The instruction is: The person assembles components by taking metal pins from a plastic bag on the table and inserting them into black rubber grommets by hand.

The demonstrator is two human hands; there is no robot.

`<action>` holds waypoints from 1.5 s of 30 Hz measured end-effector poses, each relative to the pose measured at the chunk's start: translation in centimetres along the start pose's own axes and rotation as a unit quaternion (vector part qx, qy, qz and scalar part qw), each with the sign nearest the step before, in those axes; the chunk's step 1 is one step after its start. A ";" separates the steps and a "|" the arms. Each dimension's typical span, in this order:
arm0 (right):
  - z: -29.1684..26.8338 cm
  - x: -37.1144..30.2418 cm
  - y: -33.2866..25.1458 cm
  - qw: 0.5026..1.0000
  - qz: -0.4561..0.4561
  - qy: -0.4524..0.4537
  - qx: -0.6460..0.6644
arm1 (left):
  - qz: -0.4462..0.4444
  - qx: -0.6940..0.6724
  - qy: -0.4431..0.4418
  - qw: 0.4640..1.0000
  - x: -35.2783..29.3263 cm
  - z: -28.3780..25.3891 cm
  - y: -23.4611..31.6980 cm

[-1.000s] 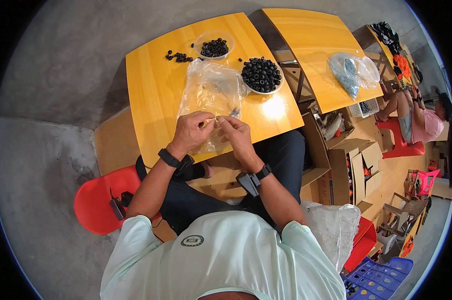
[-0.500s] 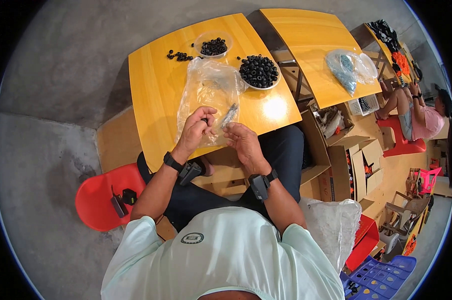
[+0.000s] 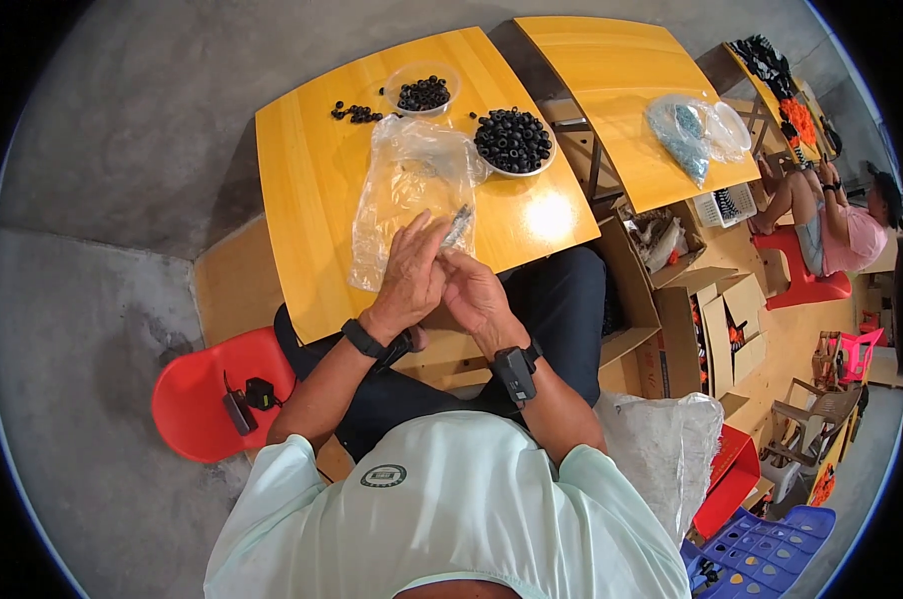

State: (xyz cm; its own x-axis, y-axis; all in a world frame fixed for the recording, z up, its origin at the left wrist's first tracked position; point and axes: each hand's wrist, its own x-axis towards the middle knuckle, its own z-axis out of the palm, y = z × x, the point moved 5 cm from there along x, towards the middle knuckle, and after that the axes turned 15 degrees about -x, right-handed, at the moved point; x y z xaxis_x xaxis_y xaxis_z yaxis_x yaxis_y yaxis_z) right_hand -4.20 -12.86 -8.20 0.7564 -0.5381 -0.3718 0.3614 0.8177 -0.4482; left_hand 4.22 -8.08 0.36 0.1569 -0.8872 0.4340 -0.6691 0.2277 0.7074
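Observation:
My left hand (image 3: 411, 275) and my right hand (image 3: 474, 297) meet over the near edge of the yellow table. Between their fingers a slim grey, shiny bundle (image 3: 458, 228) pokes up, its kind unclear; my right fingers are closed on its lower end. My left fingers are bent together against it, and whatever they pinch is hidden behind them. Beneath and beyond lies a clear plastic bag (image 3: 391, 185), flat on the table. Black rings fill a white bowl (image 3: 543, 170) at the right and a clear bowl (image 3: 455, 98) farther back.
Several loose black rings (image 3: 356, 113) lie beside the clear bowl. A second yellow table (image 3: 621, 110) carries a bag of blue-green bits (image 3: 679, 145). Cardboard boxes (image 3: 681, 339) stand at my right, a red stool (image 3: 197, 399) at my left. Farther right another person (image 3: 851, 235) sits.
My left hand has moved right and turned over, joining my right hand at the grey bundle. The black ring that showed in my left fingers is now hidden.

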 end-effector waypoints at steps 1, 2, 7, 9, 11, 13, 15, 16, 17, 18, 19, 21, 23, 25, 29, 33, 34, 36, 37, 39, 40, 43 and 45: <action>-0.1 0.0 0.2 1.000 0.016 0.007 -0.011 | 0.002 0.041 -0.012 0.999 0.0 -0.1 0.2; -0.3 -0.1 0.3 0.999 0.031 0.014 -0.023 | 0.001 0.041 -0.012 0.999 -0.2 -0.1 -0.1; -0.4 -0.4 0.6 0.997 0.053 0.030 -0.037 | -0.095 -0.113 0.000 0.989 -0.9 -1.3 -1.5; -0.8 -0.1 1.0 0.997 0.053 0.038 -0.029 | -0.106 -0.138 -0.001 0.985 -1.1 -1.0 -2.1; -1.0 0.6 1.0 0.998 0.039 0.050 -0.002 | -0.116 -0.160 -0.001 0.980 -1.2 -0.8 -2.6; -1.0 1.3 1.1 0.998 0.036 0.057 -0.002 | -0.171 -0.167 0.093 0.967 -1.7 -1.2 -3.3; -1.0 1.8 1.2 0.997 0.033 0.065 -0.002 | -0.158 -0.138 0.102 0.972 -1.6 -1.1 -3.2; -0.8 2.0 1.3 0.997 0.027 0.067 -0.002 | -0.145 -0.109 0.111 0.977 -1.6 -1.3 -3.2; -0.8 2.3 1.2 0.997 0.022 0.070 -0.002 | -0.145 -0.108 0.112 0.977 -1.5 -1.4 -3.3; -0.7 2.5 1.2 0.997 0.023 0.069 -0.003 | -0.115 -0.084 0.118 0.983 -1.3 -1.6 -3.2; -0.7 2.6 1.1 0.997 0.023 0.075 -0.007 | -0.085 -0.060 0.124 0.987 -1.2 -1.8 -3.0; -0.7 2.9 1.1 0.996 0.024 0.081 -0.012 | -0.091 -0.064 0.115 0.987 -1.2 -2.0 -3.7; -1.0 3.1 1.1 0.995 0.014 0.099 -0.028 | -0.096 -0.068 0.105 0.987 -1.2 -2.1 -4.3; -1.2 3.0 1.1 0.994 0.017 0.103 -0.034 | -0.137 -0.100 0.122 0.978 -1.3 -2.3 -5.4; -1.0 2.6 1.0 0.993 0.034 0.102 -0.041 | -0.130 -0.028 0.091 0.987 -1.4 -3.0 -7.0; -1.5 2.3 1.0 0.992 0.047 0.104 -0.050 | -0.146 -0.092 0.085 0.981 -0.3 -3.4 -5.4; -1.4 2.3 1.0 0.993 0.046 0.098 -0.053 | -0.148 -0.150 0.084 0.974 0.1 -3.6 -4.4; -1.2 2.1 1.0 0.993 0.044 0.092 -0.057 | -0.151 -0.136 0.044 0.978 0.6 -3.4 -3.1; -0.8 1.9 0.9 0.993 0.041 0.082 -0.073 | -0.153 -0.122 0.005 0.981 0.7 -3.2 -2.8; -0.4 1.6 0.9 0.993 0.038 0.071 -0.089 | -0.159 -0.123 -0.006 0.980 0.4 -3.0 -3.1; -0.3 1.5 0.8 0.991 0.033 0.073 -0.108 | -0.166 -0.125 -0.018 0.978 0.3 -2.7 -3.3; -0.3 1.1 0.5 0.988 0.029 0.072 -0.130 | -0.143 -0.119 -0.001 0.983 -0.2 -2.5 -3.0; -0.4 0.7 0.2 0.988 0.030 0.069 -0.134 | -0.127 -0.120 0.020 0.984 -0.2 -2.5 -2.6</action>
State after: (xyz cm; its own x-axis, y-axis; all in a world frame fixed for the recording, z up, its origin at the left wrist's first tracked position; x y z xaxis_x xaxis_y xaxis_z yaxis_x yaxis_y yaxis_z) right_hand -3.77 -13.12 -8.87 0.6837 -0.5277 -0.5041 0.1468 0.7761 -0.6133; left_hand 7.73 -7.48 -0.11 0.3289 -0.9122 0.2442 -0.4149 0.0927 0.9051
